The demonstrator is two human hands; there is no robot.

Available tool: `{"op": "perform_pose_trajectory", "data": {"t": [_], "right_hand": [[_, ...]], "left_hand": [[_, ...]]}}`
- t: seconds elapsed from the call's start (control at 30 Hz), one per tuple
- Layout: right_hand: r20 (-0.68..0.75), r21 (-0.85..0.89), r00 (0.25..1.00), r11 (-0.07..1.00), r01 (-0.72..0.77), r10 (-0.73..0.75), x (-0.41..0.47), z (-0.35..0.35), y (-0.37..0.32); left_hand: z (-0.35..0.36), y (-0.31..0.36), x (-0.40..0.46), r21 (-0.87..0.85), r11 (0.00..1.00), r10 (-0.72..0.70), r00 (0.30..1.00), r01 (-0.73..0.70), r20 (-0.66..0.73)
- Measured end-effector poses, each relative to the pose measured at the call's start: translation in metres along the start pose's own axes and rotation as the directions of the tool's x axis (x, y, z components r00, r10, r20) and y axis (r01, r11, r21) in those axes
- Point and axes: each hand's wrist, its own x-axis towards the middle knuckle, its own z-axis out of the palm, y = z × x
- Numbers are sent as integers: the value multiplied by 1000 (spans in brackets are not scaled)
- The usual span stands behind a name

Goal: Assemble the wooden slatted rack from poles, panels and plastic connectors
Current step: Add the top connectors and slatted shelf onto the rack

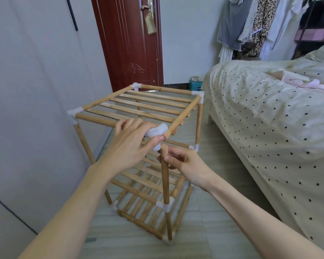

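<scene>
A wooden slatted rack (148,107) with three tiers stands on the floor between a wall and a bed. White plastic connectors join its poles at the corners. My left hand (131,144) grips the near right top corner connector (157,130), fingers over the top front pole and thumb under the connector. My right hand (183,163) pinches the top end of the near right upright pole (165,182), just below that connector. The pole's tip sits beside the connector's lower socket, slightly apart from it.
A pale wall (36,90) runs close on the left. A bed with a dotted cover (269,118) stands on the right. A red-brown door (131,43) is behind the rack, and clothes (260,25) hang at the back right. A small blue box (195,86) lies by the bed.
</scene>
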Motion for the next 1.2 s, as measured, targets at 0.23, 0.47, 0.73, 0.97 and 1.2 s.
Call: {"op": "perform_pose_trajectory", "data": {"t": [0.23,0.47,0.73,0.97,1.2], "right_hand": [[16,-1,999,999,33,-33,-2,11,0],[37,4,999,999,34,-34,-1,14,-1],[58,-1,997,999,46,-46,-2,16,-3],[49,11,998,999,48,-48,-2,18,-4],[-16,-8,1000,1000,10,-10,1,21,2]], "left_hand": [[1,0,4,-58,998,-21,1000,20,-10],[-4,-4,-1,-85,996,1,1000,0,8],[-5,-8,-5,-126,992,15,1000,-16,-6],[-4,-8,-8,-104,995,14,1000,-14,-6],[0,-4,-11,-44,999,24,999,-22,35]]}}
